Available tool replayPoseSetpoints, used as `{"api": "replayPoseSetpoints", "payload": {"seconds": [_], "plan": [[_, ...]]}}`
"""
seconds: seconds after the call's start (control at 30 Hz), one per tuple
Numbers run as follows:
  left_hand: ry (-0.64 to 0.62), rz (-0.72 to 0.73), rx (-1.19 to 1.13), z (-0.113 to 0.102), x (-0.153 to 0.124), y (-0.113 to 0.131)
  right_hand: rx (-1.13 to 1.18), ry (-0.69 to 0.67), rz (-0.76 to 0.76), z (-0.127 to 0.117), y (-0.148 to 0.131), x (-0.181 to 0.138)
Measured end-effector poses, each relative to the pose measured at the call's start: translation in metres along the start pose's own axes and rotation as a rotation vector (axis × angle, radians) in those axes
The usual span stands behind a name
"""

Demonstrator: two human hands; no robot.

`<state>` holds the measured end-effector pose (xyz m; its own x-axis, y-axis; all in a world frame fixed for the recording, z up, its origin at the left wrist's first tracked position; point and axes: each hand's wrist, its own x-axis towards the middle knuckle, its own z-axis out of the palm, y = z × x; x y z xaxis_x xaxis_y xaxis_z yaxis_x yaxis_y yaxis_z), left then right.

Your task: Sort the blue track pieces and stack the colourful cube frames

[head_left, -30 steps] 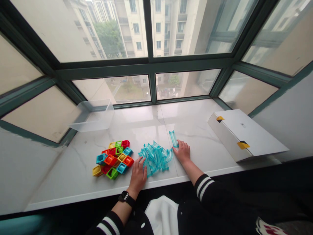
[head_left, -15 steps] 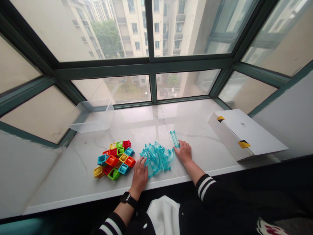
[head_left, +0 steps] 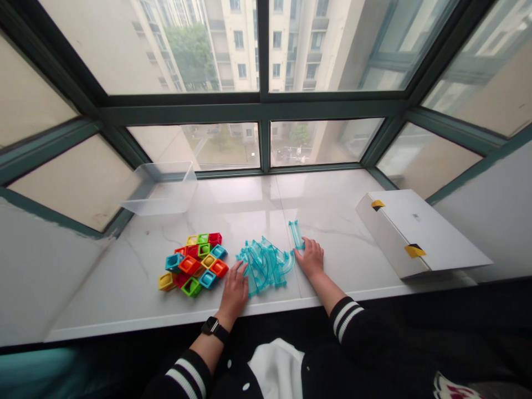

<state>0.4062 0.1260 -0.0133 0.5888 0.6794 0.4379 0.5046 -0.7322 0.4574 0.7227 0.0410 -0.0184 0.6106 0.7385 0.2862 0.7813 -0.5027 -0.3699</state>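
On the white marble windowsill (head_left: 124,277), little has changed vs a sec ago: the head view has shifted a bit, but both hands stay at the clear blue track pile (head_left: 266,267). L hand (head_left: 235,293) lies palm-down at the pile's left edge, fingers spread, tips just on the pieces, nothing gripped. R hand (head_left: 311,259) sits flat at the pile's right end, fingertips at the foot of a straight track piece (head_left: 296,234) running out from the pile; can't tell if it has hold. Black sleeves (head_left: 353,327) w/ white stripes run back from both wrists, smartwatch (head_left: 211,327) on L wrist. Multicolour hollow blocks (head_left: 193,263) lie just left of the pile, clear plastic bin (head_left: 160,188) back by the glass, flat white box (head_left: 419,233) off to the right.
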Motion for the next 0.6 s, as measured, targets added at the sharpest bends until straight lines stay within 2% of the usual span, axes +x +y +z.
{"api": "replayPoseSetpoints", "payload": {"seconds": [0.3, 0.47, 0.6], "plan": [[0.037, 0.004, -0.03, -0.004, 0.002, 0.004, 0.169, 0.076, -0.012, 0.001, 0.005, -0.004], [0.071, -0.023, -0.044, -0.004, 0.002, 0.004, 0.292, 0.155, -0.056, -0.016, 0.002, -0.012], [0.077, -0.021, -0.041, -0.003, 0.002, 0.003, 0.311, 0.049, -0.178, -0.039, -0.017, -0.019]]}}
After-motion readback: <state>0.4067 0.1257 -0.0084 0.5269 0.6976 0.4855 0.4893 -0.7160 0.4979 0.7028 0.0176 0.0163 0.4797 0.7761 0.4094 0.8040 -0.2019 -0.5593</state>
